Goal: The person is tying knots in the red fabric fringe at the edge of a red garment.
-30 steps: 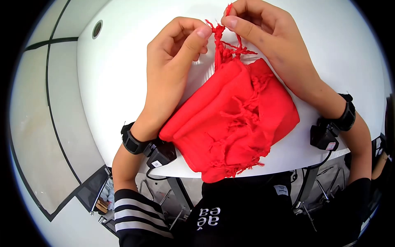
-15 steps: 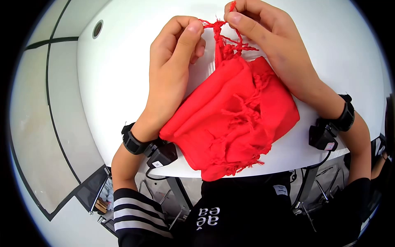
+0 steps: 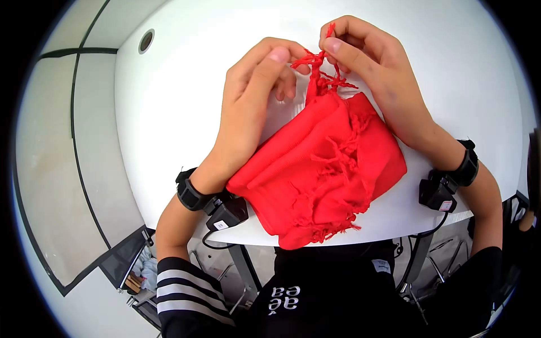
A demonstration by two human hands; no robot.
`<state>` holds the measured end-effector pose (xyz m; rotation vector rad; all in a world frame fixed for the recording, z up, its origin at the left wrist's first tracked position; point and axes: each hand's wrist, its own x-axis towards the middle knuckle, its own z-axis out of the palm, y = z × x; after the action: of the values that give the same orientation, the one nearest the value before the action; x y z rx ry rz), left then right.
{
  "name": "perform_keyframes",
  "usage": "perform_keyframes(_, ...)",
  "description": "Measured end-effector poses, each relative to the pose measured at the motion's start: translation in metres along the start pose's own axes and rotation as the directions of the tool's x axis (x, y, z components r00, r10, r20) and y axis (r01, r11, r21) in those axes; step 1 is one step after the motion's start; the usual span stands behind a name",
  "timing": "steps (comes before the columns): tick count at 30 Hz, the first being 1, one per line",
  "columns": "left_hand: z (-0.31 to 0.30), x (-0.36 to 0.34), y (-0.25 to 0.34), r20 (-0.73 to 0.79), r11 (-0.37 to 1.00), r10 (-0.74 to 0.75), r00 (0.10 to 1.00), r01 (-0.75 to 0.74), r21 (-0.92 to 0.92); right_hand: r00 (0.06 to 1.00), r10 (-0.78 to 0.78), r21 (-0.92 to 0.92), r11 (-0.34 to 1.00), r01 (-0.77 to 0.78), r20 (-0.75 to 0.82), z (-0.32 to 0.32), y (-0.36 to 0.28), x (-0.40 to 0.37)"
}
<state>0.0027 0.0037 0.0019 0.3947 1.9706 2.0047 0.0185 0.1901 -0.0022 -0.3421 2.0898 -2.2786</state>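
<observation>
A folded red scarf (image 3: 327,163) with twisted, knotted fringe lies on the white table in front of me. Its upper end narrows to a bunch of fringe (image 3: 322,84) between my hands. Thumb and fingers of my right hand (image 3: 377,65) pinch one strand, whose tip sticks up above the thumb. My left hand (image 3: 253,87) is beside the knot, thumb apart from the fingers. Loose strand ends cross in front of its extended index finger, ungripped by the thumb. More tassels spread over the scarf's near right side.
The white table (image 3: 174,101) has a round grommet (image 3: 146,41) at its far left. Black wrist straps carry small boxes, the left box (image 3: 228,214) and right box (image 3: 438,194), with cables over the near edge. Light panels stand at the left.
My left thumb has come off the strand it was pinching, and its fingers have spread. Both hands and the fringe top sit slightly lower in view; the right hand keeps its pinch.
</observation>
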Motion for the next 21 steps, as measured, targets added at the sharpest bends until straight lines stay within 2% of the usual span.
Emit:
perform_keyframes(5,0.000,-0.003,0.002,0.044,1.000,-0.005,0.999,0.004,0.030,1.000,0.000,-0.021,1.000,0.000,0.027,0.000,0.000,0.000)
perform_keyframes(7,0.000,-0.002,0.003,0.051,0.993,0.018,0.999,-0.023,0.112,1.000,0.009,-0.011,1.000,-0.009,0.021,0.001,0.000,-0.001)
perform_keyframes(12,-0.004,-0.002,0.004,-0.007,0.998,0.003,1.000,-0.003,0.067,0.995,0.056,0.056,0.997,-0.060,0.083,0.000,-0.001,0.000)
perform_keyframes(16,-0.002,-0.001,0.002,-0.032,1.000,-0.012,0.999,0.012,0.019,0.992,0.062,0.013,0.998,-0.063,0.108,0.001,0.002,0.000)
perform_keyframes(18,-0.003,-0.001,0.003,-0.033,0.999,-0.028,0.999,0.029,0.030,0.992,-0.097,-0.119,0.987,0.107,0.080,0.004,0.008,0.002)
perform_keyframes(21,-0.001,-0.002,0.005,-0.038,0.998,-0.039,0.999,0.040,0.040,0.988,-0.108,-0.179,0.976,0.126,0.107,0.002,0.010,0.002)
